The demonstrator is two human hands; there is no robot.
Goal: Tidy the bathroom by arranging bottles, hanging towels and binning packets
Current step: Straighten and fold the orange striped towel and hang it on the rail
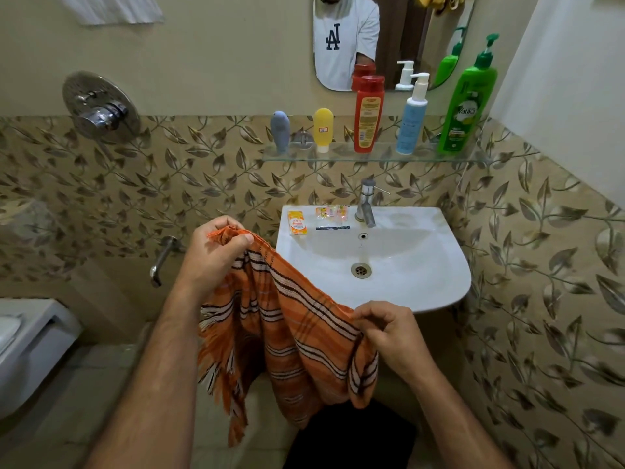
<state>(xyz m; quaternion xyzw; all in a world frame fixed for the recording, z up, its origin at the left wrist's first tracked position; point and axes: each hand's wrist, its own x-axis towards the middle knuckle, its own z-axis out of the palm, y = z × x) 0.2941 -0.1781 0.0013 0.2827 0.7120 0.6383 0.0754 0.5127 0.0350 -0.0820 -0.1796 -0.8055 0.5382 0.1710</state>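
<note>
Both hands, left hand [216, 252] at ten o'clock and right hand [389, 336] at four, pinch an orange striped towel [287, 333] spread before the sink [422, 292], likely ready for hanging next.

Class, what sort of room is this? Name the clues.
A home bathroom, most likely: a white wall-hung sink with a tap, a glass shelf of toiletry bottles, and a shower mixer.

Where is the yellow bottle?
In the head view, the yellow bottle stands on the glass shelf above the sink, between the grey-blue bottle and the red bottle.
</note>
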